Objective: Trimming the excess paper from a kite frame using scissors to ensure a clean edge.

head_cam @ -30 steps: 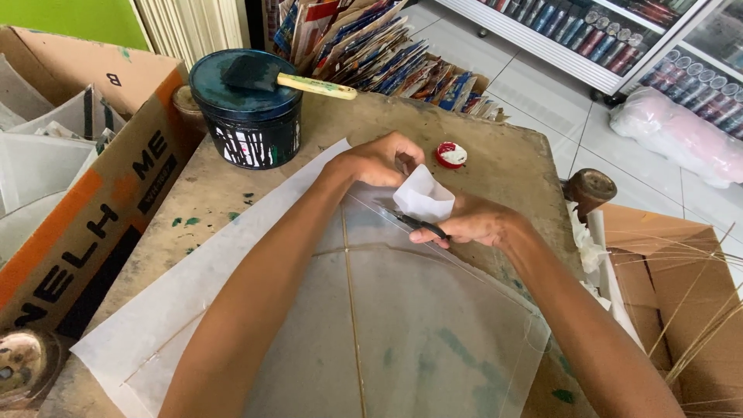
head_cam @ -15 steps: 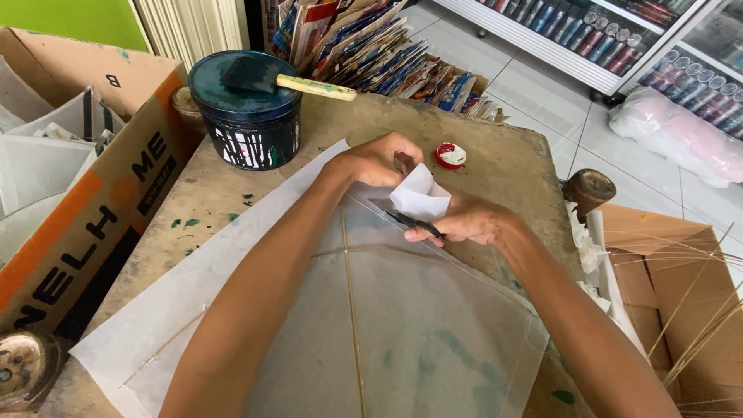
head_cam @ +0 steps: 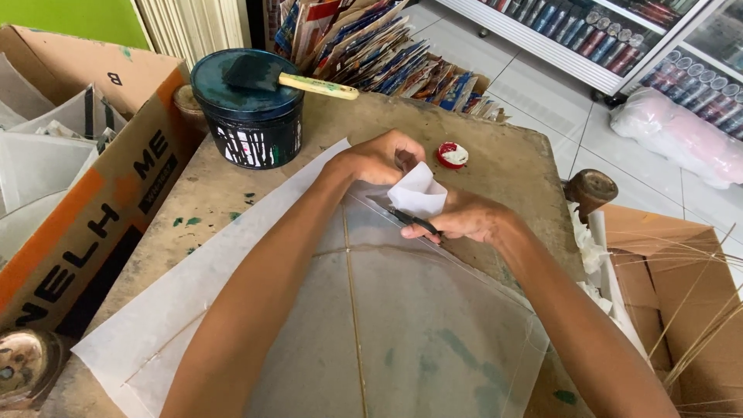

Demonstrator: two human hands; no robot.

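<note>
Little has moved: left hand (head_cam: 379, 159) still pinches the folded paper corner (head_cam: 418, 192) mid-frame, right hand (head_cam: 464, 218) grips a dark blade (head_cam: 408, 220), trimming unfinished.

Soft, even daylight fills the scene, bright without harshness. Shadows are faint: a thin one lies under the forearms on the translucent sheet (head_cam: 402, 325) and beside the dark pot (head_cam: 248, 124) on the tabletop (head_cam: 511, 155). The tiled floor (head_cam: 542, 85) shows mild glare. Focus is sharp at centre; the wide lens bends lines slightly toward the edges.
</note>
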